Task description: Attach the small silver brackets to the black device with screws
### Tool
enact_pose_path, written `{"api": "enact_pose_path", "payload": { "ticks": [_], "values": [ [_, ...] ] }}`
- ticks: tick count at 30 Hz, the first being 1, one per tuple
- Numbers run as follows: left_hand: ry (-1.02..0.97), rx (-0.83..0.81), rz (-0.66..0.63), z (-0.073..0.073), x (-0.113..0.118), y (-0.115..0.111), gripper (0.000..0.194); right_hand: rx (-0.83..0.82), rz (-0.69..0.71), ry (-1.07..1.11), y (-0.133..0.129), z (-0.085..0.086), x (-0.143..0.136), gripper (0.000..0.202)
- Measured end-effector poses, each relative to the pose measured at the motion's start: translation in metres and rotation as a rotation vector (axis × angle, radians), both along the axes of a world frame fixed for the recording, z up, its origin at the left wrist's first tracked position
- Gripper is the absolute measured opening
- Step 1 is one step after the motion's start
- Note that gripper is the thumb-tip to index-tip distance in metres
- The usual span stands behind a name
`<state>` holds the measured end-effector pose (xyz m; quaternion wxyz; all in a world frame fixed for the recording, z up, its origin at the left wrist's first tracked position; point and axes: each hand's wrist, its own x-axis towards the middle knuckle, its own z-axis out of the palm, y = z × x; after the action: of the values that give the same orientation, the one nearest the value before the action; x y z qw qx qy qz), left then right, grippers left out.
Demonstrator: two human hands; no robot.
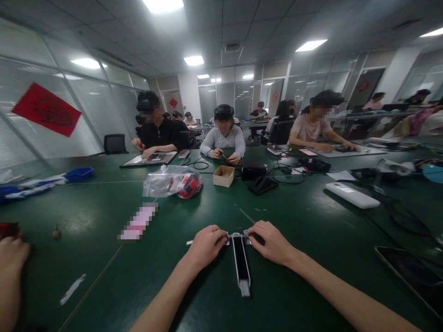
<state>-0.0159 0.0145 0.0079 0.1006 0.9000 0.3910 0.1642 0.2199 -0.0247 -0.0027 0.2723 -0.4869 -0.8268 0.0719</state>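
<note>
A long narrow black piece with white edging lies on the green table in front of me. A metal crosspiece spans its far end, and a light grey tab sticks out at the near end. My left hand is closed, thumb and fingers pinching the crosspiece's left end. At its right end, my right hand pinches the small metal part in the same way. Fingertips hide some of both ends. Beside my left hand a small white strip shows.
Ahead are a plastic bag with red and black items, a small open box and a black box. A white device, cables and a dark tablet lie right. Another person's hand is at far left. Co-workers sit opposite.
</note>
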Motion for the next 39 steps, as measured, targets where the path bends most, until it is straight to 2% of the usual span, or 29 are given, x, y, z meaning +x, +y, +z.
{"api": "enact_pose_path", "payload": {
  "ticks": [20,39],
  "values": [
    [0.014,-0.006,0.098,0.004,0.003,-0.004,0.012,0.019,0.01,-0.001,0.0,0.0,0.0,0.015],
    [0.054,0.013,0.078,0.011,0.005,-0.008,0.018,0.006,0.012,0.01,0.0,-0.001,0.0,0.015]
  ]
}}
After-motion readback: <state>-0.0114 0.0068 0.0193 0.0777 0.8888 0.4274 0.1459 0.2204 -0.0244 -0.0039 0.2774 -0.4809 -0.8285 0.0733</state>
